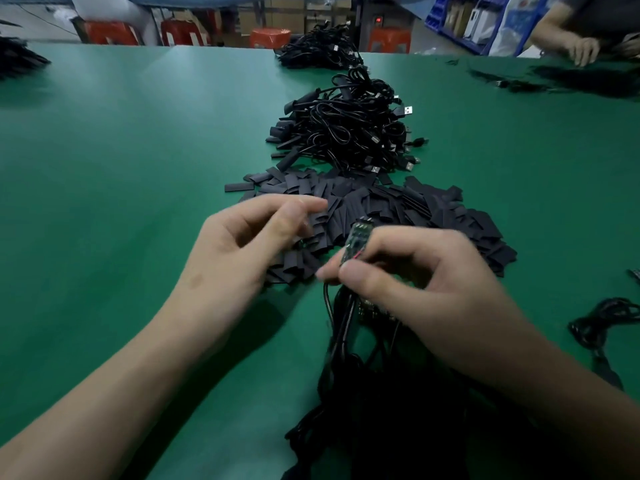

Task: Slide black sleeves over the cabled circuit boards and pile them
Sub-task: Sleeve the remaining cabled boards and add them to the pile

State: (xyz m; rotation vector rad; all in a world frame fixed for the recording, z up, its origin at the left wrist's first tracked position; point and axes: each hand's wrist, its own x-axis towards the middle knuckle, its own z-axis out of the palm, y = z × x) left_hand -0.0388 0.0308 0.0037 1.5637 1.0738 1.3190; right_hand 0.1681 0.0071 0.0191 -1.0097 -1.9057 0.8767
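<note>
Green table (138, 168): right hand (415, 271) pinches circuit board (356, 237) beside sleeves (415, 206)

Green table top (138, 168) smooth, mostly matt, soft sheen where light hits, looks like rubber mat. Black sleeves (398, 206) flat, matt, plastic-looking. Heaped cables (346, 129) in black plastic jackets, slightly glossy. Their USB plugs (408, 110) bare shiny metal. Dark green circuit board (356, 237) hard, small bright metal spots, blurred. Red stools (270, 36) glossy plastic. Blue bins (450, 22) plastic.
</note>
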